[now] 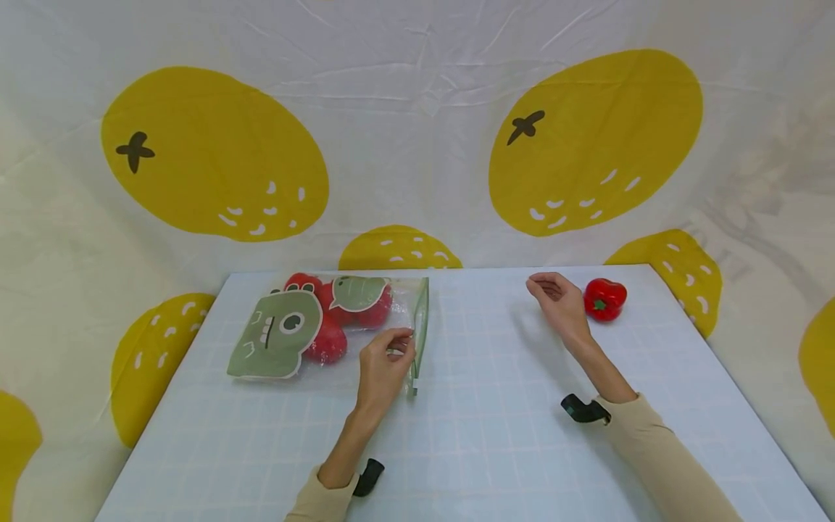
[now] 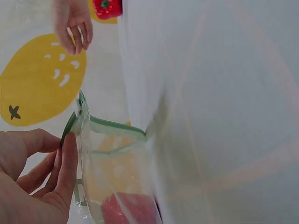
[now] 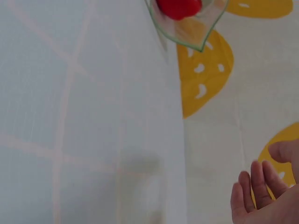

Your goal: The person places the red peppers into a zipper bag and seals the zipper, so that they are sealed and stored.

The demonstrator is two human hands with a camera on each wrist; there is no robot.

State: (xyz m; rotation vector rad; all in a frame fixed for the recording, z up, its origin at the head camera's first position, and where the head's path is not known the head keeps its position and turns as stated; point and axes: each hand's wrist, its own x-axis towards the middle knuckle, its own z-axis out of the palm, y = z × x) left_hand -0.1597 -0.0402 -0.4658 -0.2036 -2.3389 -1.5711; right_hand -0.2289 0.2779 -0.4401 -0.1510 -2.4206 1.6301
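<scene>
A clear zip bag [image 1: 346, 373] with green dinosaur prints lies at the left of the table, several red items [image 1: 326, 344] inside it. My left hand [image 1: 385, 366] pinches the green-edged rim of its mouth between thumb and fingers. In the left wrist view the bag's mouth [image 2: 117, 127] gapes, with a red piece [image 2: 131, 208] deeper in. My right hand [image 1: 559, 304] hovers over the table's right half, fingers loosely bent and holding nothing. Just right of it sits a red bell pepper [image 1: 604, 300] with a green stem. The right wrist view shows my right hand [image 3: 268, 191] empty.
The table [image 1: 483, 435] has a pale checked cover. Behind it hangs a white cloth [image 1: 411, 159] printed with large yellow fruit. A black wrist strap piece [image 1: 583, 409] juts from the right sleeve, another [image 1: 370, 477] from the left.
</scene>
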